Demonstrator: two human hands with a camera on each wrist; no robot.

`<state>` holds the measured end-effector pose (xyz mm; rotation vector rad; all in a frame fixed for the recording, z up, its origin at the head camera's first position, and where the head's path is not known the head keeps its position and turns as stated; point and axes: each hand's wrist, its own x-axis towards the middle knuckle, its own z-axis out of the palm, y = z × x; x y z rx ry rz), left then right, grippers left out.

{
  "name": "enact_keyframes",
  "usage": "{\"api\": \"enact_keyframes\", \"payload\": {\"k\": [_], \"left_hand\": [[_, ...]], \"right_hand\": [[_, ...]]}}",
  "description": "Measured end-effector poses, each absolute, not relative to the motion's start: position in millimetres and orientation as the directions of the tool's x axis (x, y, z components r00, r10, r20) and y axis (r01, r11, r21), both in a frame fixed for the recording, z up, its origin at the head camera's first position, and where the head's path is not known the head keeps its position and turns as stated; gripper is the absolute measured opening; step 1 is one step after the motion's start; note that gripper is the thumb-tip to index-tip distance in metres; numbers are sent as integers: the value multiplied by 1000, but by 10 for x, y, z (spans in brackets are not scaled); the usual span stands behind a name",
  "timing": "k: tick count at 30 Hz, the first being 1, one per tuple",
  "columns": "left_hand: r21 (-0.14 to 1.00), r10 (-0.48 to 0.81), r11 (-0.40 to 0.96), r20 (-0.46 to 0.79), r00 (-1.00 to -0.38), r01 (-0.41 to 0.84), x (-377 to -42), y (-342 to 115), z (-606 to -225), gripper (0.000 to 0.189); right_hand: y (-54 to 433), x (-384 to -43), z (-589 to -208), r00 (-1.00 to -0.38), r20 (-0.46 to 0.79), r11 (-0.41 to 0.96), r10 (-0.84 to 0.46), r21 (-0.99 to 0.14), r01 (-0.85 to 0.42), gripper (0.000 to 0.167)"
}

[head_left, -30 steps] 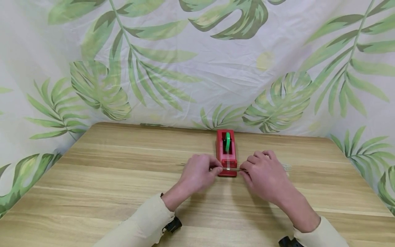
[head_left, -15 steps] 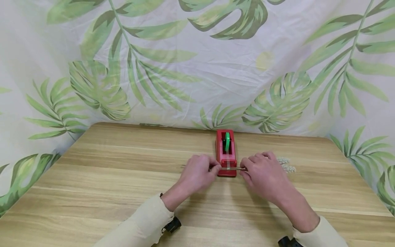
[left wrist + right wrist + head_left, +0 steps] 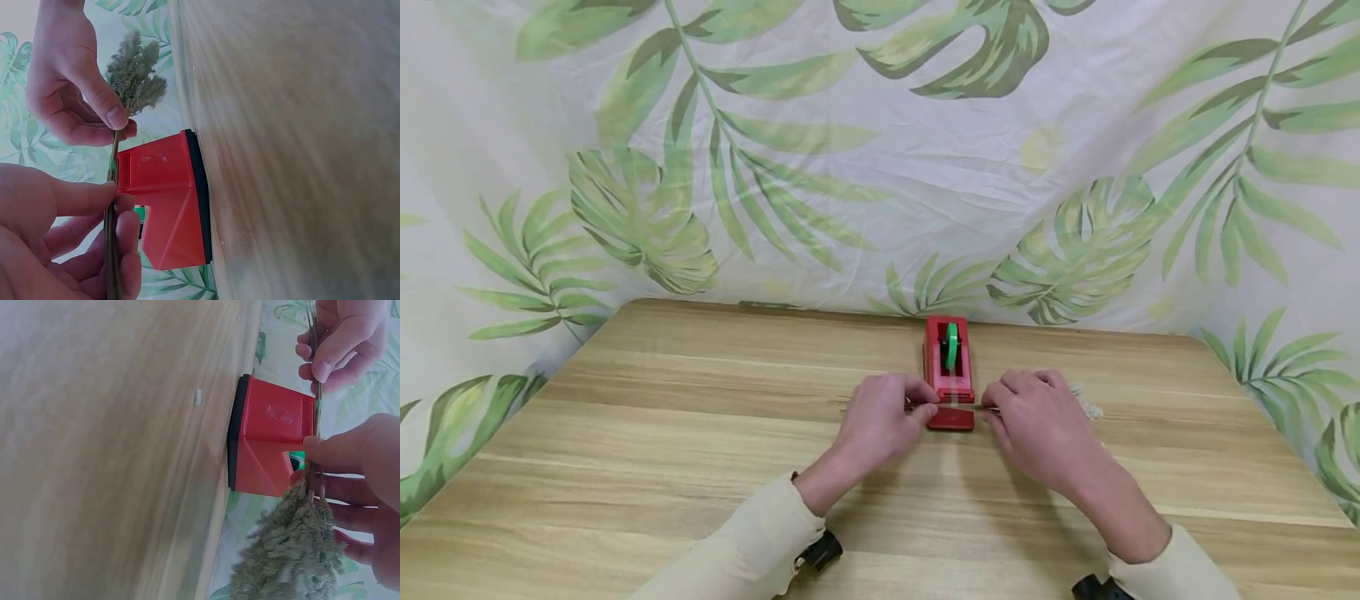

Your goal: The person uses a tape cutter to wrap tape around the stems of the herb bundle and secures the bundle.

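Note:
A bunch of dried flowers with thin brown stems and pale fluffy heads is held level across the front of a red tape dispenser. My left hand pinches the stems left of the dispenser, and thin stem ends stick out beyond it. To the right, my right hand pinches the stems close below the heads, which the head view mostly hides behind that hand. Between the hands, a clear strip of tape runs from the dispenser to the stems. A green wrap shows around them in the left wrist view.
The dispenser carries a green-cored tape roll and stands towards the back of the wooden table. Behind the table's far edge hangs a leaf-patterned cloth. A tiny pale bit lies on the tabletop.
The flower heads swing in and out of sight behind my right hand, as if the bunch is turned. The stems sit slightly farther back over the dispenser. Both hands stay nearly in place.

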<state>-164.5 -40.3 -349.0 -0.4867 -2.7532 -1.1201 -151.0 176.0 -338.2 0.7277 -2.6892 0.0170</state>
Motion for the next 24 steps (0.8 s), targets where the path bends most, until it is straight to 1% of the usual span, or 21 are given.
{"api": "enact_keyframes", "payload": {"k": [7, 13, 17, 24], "left_hand": [[694, 231, 639, 237, -944, 330, -1656, -390, -3505, 6], [707, 269, 622, 213, -939, 338, -1693, -396, -3508, 6], [725, 287, 596, 210, -935, 345, -1732, -381, -3482, 10], [775, 329, 539, 167, -930, 330, -1795, -347, -3493, 19]], "right_hand": [[1749, -1530, -3359, -814, 329, 870, -479, 55, -490, 14], [1730, -1577, -3387, -818, 322, 866, -476, 9, -500, 15], [1726, -1616, -3406, -819, 322, 864, -475, -9, -504, 18], [1742, -1640, -3435, -816, 338, 856, -469, -53, -515, 20]]}}
